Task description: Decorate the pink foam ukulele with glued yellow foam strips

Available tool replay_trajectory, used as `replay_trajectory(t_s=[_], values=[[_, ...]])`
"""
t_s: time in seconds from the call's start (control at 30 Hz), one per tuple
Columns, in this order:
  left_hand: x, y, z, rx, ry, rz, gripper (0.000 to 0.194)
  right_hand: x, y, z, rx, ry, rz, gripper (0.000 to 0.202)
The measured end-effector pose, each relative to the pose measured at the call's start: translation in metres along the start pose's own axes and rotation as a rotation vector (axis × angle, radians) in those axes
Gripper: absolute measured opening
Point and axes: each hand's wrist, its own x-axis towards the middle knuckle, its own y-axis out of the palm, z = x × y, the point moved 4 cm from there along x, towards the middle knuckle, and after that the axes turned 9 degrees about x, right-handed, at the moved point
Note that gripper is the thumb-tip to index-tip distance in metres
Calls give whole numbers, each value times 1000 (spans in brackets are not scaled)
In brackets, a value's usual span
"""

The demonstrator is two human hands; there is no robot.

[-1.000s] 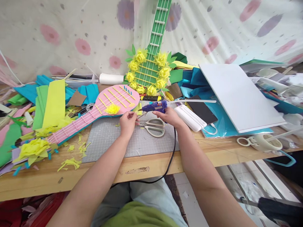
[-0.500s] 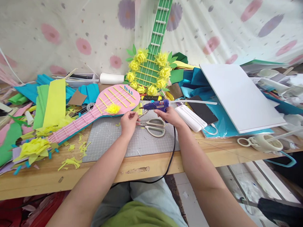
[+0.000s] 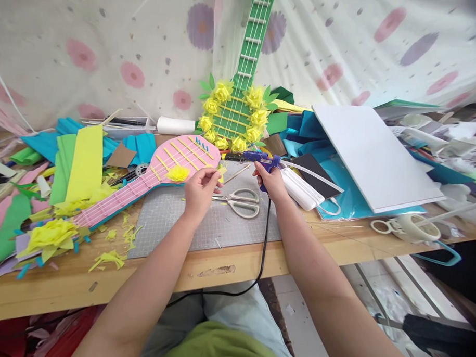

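My right hand (image 3: 272, 181) is wrapped round a blue hot glue gun (image 3: 266, 161), its nozzle toward the left and a long glue stick trailing from its back. My left hand (image 3: 201, 192) is closed in a pinch; what sits between its fingertips, if anything, is too small to make out. A scrap of yellow paper (image 3: 222, 173) shows right beside those fingertips. Below the hands, scissors with pale handles (image 3: 243, 203) lie on the grey cutting mat (image 3: 174, 218), near a thin wooden stick (image 3: 237, 174). Left of my left hand rests a pink paper guitar (image 3: 166, 163) with a yellow paper flower (image 3: 178, 173).
A green paper guitar (image 3: 233, 113) ringed with yellow flowers leans at the back. Coloured paper (image 3: 85, 163) and trimmings crowd the left. On the right are a white case (image 3: 302, 188), a white board (image 3: 373, 157) and a cup (image 3: 423, 226). The gun's black cord (image 3: 263, 247) hangs over the table edge.
My right hand has drawn the glue gun to the right, away from my left hand, and its nozzle has left the fingertips. My left hand has risen slightly, still pinched.
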Motion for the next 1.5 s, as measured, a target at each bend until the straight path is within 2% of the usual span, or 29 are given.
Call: replay_trajectory(t_s=[0.1, 0.27, 0.37, 0.5, 0.63, 0.77, 0.87, 1.03, 1.2, 1.37, 1.43, 1.5], values=[[12, -27, -21, 39, 3, 10, 22, 0, 0, -1, -5, 14, -1, 47], [46, -91, -46, 284, -127, 101, 17, 0, 1, -2, -35, 15, 3, 49], [66, -122, -51, 451, -224, 146, 14, 0, 2, -2, -39, 15, 1, 48], [84, -144, -46, 585, -344, 161, 11, -2, 3, 0, -54, 34, -12, 48], [100, -148, -32, 618, -366, 218, 11, -4, 2, 2, -65, 22, -25, 47], [125, -146, -14, 678, -296, 328, 15, -5, 1, 2, -86, 25, -22, 47], [140, -141, -7, 807, -274, 388, 12, -4, 1, 2, -74, 25, -23, 47], [146, -125, -8, 932, -421, 373, 13, -3, 0, 3, -38, 16, -29, 45], [147, -116, 3, 831, -536, 381, 19, -4, 0, 4, -44, 23, -30, 43], [155, -119, 9, 851, -500, 300, 11, -6, 0, 7, -59, 27, -25, 42], [156, -116, 8, 931, -456, 401, 10, -6, 0, 7, -59, 26, -28, 42], [155, -112, 8, 1010, -411, 551, 9, -6, 1, 8, -62, 22, -28, 43]])
